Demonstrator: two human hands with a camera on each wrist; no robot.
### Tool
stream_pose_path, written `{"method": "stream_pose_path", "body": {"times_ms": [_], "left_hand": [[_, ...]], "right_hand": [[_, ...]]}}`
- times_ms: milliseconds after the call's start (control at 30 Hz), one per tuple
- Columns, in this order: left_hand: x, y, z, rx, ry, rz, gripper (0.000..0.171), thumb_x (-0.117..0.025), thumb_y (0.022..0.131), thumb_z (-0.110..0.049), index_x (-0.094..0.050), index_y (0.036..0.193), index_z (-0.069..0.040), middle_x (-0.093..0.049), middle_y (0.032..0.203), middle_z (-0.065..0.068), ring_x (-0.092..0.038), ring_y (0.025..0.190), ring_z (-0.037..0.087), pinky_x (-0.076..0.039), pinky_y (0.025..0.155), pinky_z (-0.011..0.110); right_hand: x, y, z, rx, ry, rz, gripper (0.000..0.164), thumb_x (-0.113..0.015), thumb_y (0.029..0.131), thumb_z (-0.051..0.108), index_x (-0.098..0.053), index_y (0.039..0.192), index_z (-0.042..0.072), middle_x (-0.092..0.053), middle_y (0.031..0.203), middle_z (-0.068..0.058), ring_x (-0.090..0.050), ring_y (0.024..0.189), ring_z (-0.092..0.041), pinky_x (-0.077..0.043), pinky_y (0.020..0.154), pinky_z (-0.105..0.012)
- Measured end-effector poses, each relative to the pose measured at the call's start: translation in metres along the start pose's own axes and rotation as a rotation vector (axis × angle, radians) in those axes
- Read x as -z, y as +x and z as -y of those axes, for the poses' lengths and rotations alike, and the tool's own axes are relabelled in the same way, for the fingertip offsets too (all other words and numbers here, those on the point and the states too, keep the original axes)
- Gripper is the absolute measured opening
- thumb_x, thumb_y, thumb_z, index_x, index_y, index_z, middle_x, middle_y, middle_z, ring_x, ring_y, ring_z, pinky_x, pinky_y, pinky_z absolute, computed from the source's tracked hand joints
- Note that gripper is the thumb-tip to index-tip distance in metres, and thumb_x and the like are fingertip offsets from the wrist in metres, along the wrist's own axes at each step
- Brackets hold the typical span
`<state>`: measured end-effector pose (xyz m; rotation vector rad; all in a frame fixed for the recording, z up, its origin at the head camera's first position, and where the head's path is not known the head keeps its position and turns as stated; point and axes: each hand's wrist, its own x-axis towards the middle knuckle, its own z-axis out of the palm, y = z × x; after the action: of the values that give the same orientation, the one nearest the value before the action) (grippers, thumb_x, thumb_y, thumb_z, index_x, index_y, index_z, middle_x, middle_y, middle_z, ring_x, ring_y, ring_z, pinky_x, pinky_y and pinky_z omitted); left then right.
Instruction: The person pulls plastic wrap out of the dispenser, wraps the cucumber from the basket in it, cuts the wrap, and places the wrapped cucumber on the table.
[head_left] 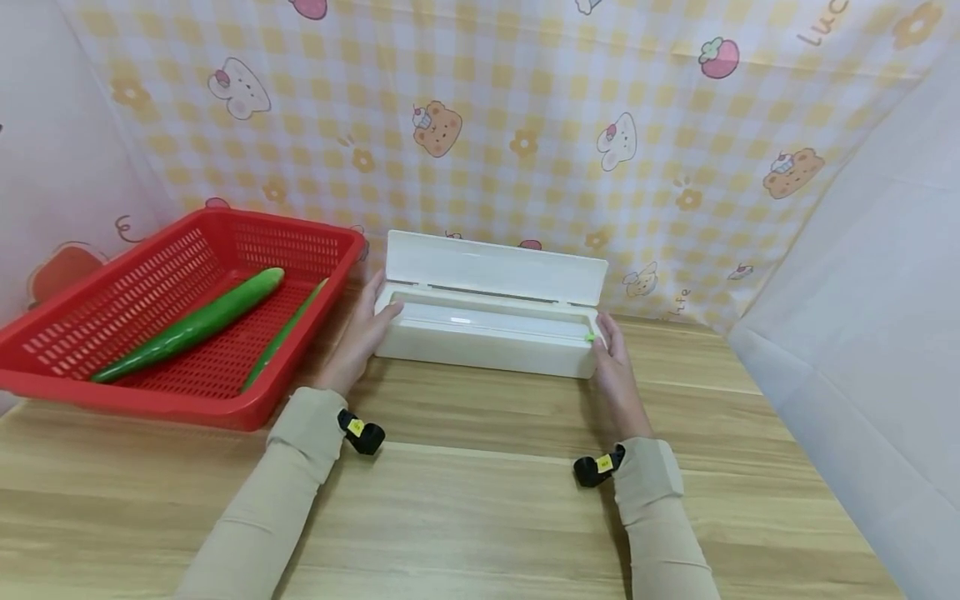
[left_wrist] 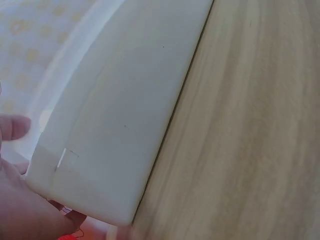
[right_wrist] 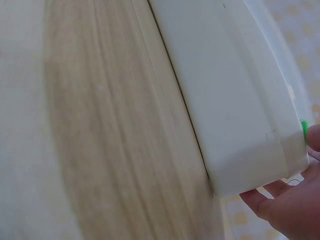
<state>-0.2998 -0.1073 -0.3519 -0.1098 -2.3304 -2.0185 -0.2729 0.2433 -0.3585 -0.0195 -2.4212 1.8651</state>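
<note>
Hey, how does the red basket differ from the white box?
The red basket has mesh walls; the white box has solid ones. The box has a raised lid, while the basket shows none. The basket holds long green vegetables; the box sits between the left hand and right hand, which grip its ends. Both stand open on the wooden table.

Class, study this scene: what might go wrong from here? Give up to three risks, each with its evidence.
1. The lid of the white box stands open, so it might drop onto fingers near the rim.
2. The left hand is close to the red basket; a leftward move could bump it.
3. The right hand has its thumb by a green tab and might nudge it.
</note>
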Motion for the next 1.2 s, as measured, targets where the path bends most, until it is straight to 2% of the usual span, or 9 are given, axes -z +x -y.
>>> {"method": "stream_pose_path", "body": {"times_ms": [200,333,633,833,967,1100,1200], "left_hand": [[0.000,0.000,0.001,0.036,0.021,0.001,0.062,-0.034,0.096,-0.007,-0.004,0.150,-0.012,-0.006,0.157,0.006,-0.001,0.145,0.020,-0.001,0.116,0.046],[0.000,0.000,0.001,0.035,0.024,-0.002,0.061,-0.031,0.096,-0.006,-0.004,0.150,-0.011,-0.005,0.157,0.006,-0.001,0.145,0.021,0.000,0.116,0.045],[0.001,-0.002,-0.001,0.031,0.083,-0.005,0.060,-0.031,0.096,-0.007,-0.006,0.150,-0.011,-0.007,0.157,0.007,0.000,0.145,0.022,0.000,0.116,0.047],[0.001,-0.003,-0.002,0.032,0.088,-0.019,0.060,-0.034,0.096,-0.011,-0.009,0.150,-0.012,-0.010,0.157,0.007,-0.004,0.144,0.022,-0.003,0.116,0.046],[0.001,-0.003,-0.004,0.002,0.131,-0.061,0.057,-0.040,0.096,-0.014,-0.019,0.149,-0.011,-0.018,0.155,0.009,-0.013,0.143,0.024,-0.009,0.116,0.045],[-0.002,-0.001,-0.010,-0.081,0.220,-0.139,0.049,-0.047,0.094,-0.014,-0.038,0.142,-0.008,-0.031,0.150,0.012,-0.024,0.140,0.027,-0.018,0.114,0.046],[-0.005,-0.002,-0.015,-0.129,0.258,-0.166,0.043,-0.052,0.092,-0.013,-0.047,0.135,-0.009,-0.035,0.148,0.012,-0.027,0.138,0.028,-0.020,0.113,0.048]], "right_hand": [[0.000,0.001,-0.001,0.022,0.005,-0.011,0.051,-0.024,0.102,0.017,-0.008,0.150,0.013,-0.008,0.157,-0.002,-0.006,0.144,-0.019,-0.006,0.117,-0.035],[0.000,0.001,-0.001,0.015,-0.004,-0.021,0.050,-0.024,0.102,0.017,-0.009,0.150,0.014,-0.009,0.157,-0.002,-0.006,0.144,-0.017,-0.007,0.117,-0.035],[0.001,0.001,0.000,-0.010,-0.025,-0.032,0.048,-0.026,0.102,0.019,-0.014,0.149,0.015,-0.011,0.157,-0.001,-0.005,0.144,-0.017,-0.006,0.117,-0.036],[0.002,0.000,0.004,-0.037,-0.054,-0.028,0.049,-0.027,0.102,0.020,-0.014,0.149,0.016,-0.011,0.157,-0.002,-0.005,0.144,-0.021,-0.007,0.117,-0.040],[0.003,0.000,0.007,-0.051,-0.051,-0.038,0.050,-0.029,0.101,0.019,-0.016,0.149,0.014,-0.012,0.157,-0.003,-0.009,0.144,-0.023,-0.012,0.116,-0.042],[0.005,-0.001,0.010,-0.065,-0.072,-0.087,0.050,-0.034,0.100,0.017,-0.020,0.148,0.013,-0.020,0.154,-0.008,-0.020,0.141,-0.027,-0.020,0.114,-0.043],[0.006,-0.002,0.012,-0.066,-0.089,-0.123,0.050,-0.039,0.098,0.014,-0.024,0.146,0.012,-0.026,0.152,-0.010,-0.026,0.139,-0.029,-0.025,0.112,-0.045]]}}
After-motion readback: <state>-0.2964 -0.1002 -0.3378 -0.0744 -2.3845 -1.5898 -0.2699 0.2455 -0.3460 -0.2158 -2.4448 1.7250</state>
